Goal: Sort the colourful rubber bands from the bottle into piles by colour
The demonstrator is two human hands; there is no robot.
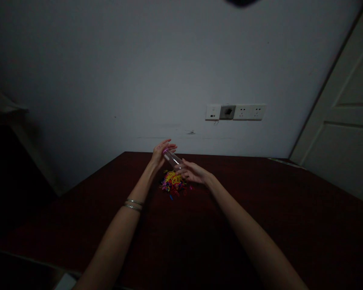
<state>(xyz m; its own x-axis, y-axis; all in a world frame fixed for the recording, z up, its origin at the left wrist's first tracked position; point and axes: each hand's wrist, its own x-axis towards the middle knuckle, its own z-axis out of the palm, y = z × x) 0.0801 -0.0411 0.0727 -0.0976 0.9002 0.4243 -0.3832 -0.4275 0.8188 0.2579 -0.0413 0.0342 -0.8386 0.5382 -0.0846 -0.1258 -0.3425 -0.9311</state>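
Observation:
A clear plastic jar (173,160) with a pink end slants through the air, its upper end to the left. My left hand (160,153) is closed around the pink upper end, some of its fingers stretched past it. My right hand (193,172) grips the lower end between thumb and fingers. Directly beneath lies a heap of small bright loops (173,182), which look like rubber bands, in yellow, red, pink, blue and black. A few lie loose at the heap's edge. Inside the jar I make out no contents.
The dark red tabletop (260,209) runs back to a pale wall (157,72). Power sockets (249,112) are set in the wall right of centre. A white panelled door (347,133) stands at the right. A thin flat strip (286,162) lies at the table's back right edge.

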